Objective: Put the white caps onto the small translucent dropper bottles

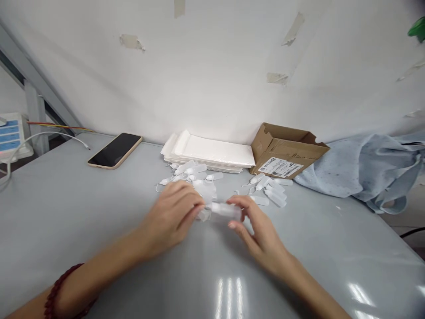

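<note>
A small translucent white plastic dropper bottle lies sideways between my hands, a little blurred by motion. My right hand is closed around its base end, thumb below and fingers above. The fingers of my left hand pinch at its narrow tip; what exactly they grip there is hidden. Just past my left hand is a loose pile of similar dropper bottles with thin looped cap straps. Beyond my right hand lies another group of bottles.
A stack of white padded envelopes lies against the wall. Beside it stands an open cardboard box with a label. A phone lies at the back left, near a white cable. Light blue cloth covers the right rear of the grey table.
</note>
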A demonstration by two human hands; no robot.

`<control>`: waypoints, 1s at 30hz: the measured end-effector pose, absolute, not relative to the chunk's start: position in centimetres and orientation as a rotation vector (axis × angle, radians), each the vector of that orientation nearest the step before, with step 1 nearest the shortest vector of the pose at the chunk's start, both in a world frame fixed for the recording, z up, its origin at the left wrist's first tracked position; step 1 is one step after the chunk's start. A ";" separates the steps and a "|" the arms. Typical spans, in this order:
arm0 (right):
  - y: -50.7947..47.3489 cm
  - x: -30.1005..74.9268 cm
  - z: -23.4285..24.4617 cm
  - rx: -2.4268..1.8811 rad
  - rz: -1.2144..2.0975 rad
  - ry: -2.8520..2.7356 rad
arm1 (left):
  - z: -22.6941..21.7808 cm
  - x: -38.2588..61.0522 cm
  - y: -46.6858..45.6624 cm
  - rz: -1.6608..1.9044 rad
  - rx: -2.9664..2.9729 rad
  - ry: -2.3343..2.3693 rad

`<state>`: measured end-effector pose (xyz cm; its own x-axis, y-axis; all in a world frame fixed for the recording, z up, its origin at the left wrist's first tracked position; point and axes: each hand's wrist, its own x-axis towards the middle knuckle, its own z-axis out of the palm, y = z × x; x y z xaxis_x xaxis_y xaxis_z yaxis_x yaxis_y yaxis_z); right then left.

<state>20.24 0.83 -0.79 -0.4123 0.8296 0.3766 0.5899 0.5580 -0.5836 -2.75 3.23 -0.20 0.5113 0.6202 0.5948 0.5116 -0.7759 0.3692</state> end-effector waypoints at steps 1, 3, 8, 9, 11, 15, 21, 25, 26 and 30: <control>1.4 21.0 -0.9 -1.211 0.385 -2.157 | -0.1 -3.2 3.7 1.132 2.590 1.079; 2.6 22.9 -1.1 -1.342 0.136 -2.179 | 0.1 -4.0 4.7 1.228 2.554 1.273; 4.6 26.9 -1.5 -1.626 -0.063 -2.387 | -0.5 -4.8 5.9 1.231 2.504 1.578; 4.7 27.2 -1.5 -1.654 -0.055 -2.412 | -0.6 -4.8 5.9 1.219 2.503 1.606; 4.8 27.2 -1.6 -1.668 -0.030 -2.449 | -0.6 -4.7 5.7 1.223 2.507 1.629; 4.8 26.5 -2.0 -1.701 0.019 -2.453 | -0.4 -4.3 5.3 1.267 2.548 1.578; 4.2 25.7 -1.6 -1.617 0.167 -2.316 | -0.7 -3.5 4.7 1.297 2.568 1.445; 2.8 24.1 -0.1 -1.395 0.311 -2.182 | -0.8 -2.8 3.9 1.256 2.540 1.315; 2.3 23.5 0.2 -1.342 0.343 -2.172 | -0.8 -2.7 3.7 1.230 2.527 1.281; 0.9 21.9 0.9 -1.184 0.432 -2.174 | -0.7 -2.0 3.0 1.160 2.473 1.173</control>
<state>21.85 0.94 0.87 -0.4076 0.8383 0.3620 0.6360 0.5451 -0.5462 -2.01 3.03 -0.68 0.3888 0.7172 0.5784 0.5862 -0.6769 0.4452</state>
